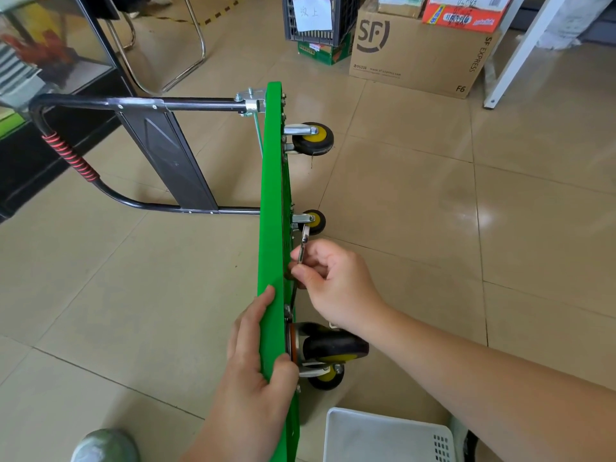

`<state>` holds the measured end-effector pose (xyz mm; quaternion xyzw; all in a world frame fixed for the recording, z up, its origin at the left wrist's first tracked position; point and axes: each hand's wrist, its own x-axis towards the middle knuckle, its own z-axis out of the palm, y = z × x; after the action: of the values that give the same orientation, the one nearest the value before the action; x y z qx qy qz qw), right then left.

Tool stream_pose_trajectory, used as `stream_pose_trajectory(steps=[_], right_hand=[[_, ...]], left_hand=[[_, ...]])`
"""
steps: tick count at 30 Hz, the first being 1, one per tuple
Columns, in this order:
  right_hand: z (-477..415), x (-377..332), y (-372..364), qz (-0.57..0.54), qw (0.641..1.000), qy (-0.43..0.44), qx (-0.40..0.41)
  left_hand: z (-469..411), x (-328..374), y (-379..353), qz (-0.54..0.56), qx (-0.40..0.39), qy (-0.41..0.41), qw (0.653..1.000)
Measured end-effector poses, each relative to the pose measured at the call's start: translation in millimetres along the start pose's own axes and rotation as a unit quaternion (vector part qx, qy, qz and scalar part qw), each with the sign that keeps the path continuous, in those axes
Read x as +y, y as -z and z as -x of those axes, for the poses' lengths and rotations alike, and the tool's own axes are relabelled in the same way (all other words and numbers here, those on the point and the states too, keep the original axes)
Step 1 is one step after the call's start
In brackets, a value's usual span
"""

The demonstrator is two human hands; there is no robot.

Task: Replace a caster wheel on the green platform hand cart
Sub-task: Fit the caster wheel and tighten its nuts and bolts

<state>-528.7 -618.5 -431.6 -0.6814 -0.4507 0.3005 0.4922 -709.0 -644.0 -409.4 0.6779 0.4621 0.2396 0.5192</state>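
Green cart (271,195) on edge, frame centre. Four casters look mounted. Left grip (253,355) wraps the platform rim, lower centre. Right grip (336,281) pinches wrench (304,243) at mid-frame caster (313,221) bolts. Loosening or tightening: can't tell. Swap likely unfinished.

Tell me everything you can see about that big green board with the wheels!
The green platform looks like plastic and is tipped up on its side, seen edge-on. Four casters with black tyres and yellow hubs stick out to its right; a black tube handle sticks out to its left. The left hand grips its near edge. The right hand holds a metal wrench at its underside, beside one caster.
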Motion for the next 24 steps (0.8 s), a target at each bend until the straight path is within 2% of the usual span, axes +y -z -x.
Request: stream_pose_trajectory(steps=[3, 11, 15, 24], right_hand=[[-6, 5, -2, -0.009, 0.999, -0.048, -0.011], [-13, -2, -3, -0.046, 0.995, -0.079, -0.025], [-19, -1, -3, -0.025, 0.995, -0.085, -0.035], [-35, 9, -7, -0.046, 0.985, -0.164, -0.019]], left_hand=[[-1, 3, 0, 0.007, -0.002, -0.002, 1.0], [-3, 1, 0, 0.011, -0.001, -0.012, 1.0], [-4, -2, 1, -0.002, -0.005, -0.026, 1.0], [-9, -11, 2, -0.012, -0.012, -0.04, 0.999]])
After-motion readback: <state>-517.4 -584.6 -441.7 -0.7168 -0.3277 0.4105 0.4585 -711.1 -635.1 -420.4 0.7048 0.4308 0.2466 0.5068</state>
